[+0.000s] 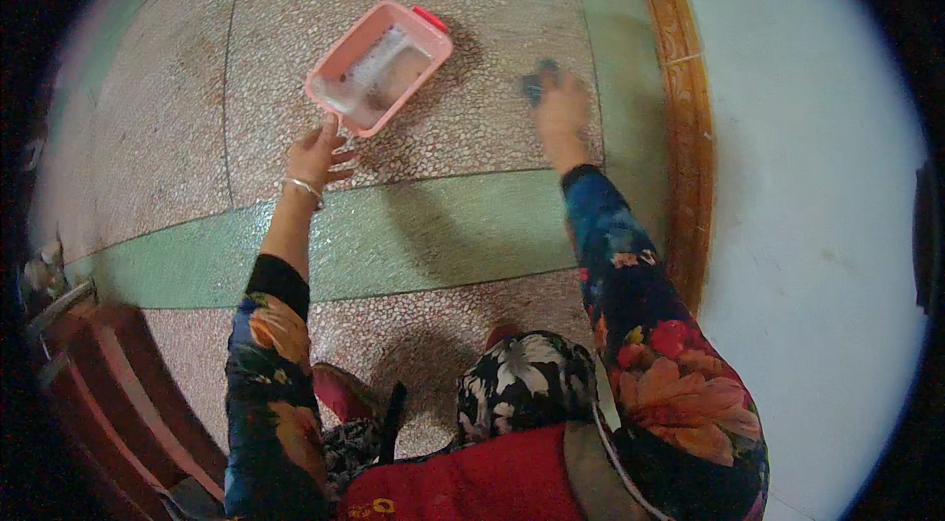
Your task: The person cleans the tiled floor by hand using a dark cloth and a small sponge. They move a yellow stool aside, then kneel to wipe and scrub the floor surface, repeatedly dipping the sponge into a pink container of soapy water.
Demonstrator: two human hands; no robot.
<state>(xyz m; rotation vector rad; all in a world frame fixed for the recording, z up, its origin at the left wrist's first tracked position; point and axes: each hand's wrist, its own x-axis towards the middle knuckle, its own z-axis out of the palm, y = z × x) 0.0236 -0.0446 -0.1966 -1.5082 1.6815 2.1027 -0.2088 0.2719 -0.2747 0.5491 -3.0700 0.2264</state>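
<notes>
A pink plastic basin with soapy water in it rests on the speckled terrazzo floor. My left hand is at the basin's near end, fingers apart, its fingertips by the rim; whether they touch it I cannot tell. A silver bangle circles that wrist. Further right, my right hand is blurred and low over the floor, closed around a small dark object, whose kind I cannot make out.
A green floor band crosses in front of my feet. Along the right runs a patterned brown skirting border below a white wall. At the lower left stands a brown striped piece of furniture. My shoe shows below.
</notes>
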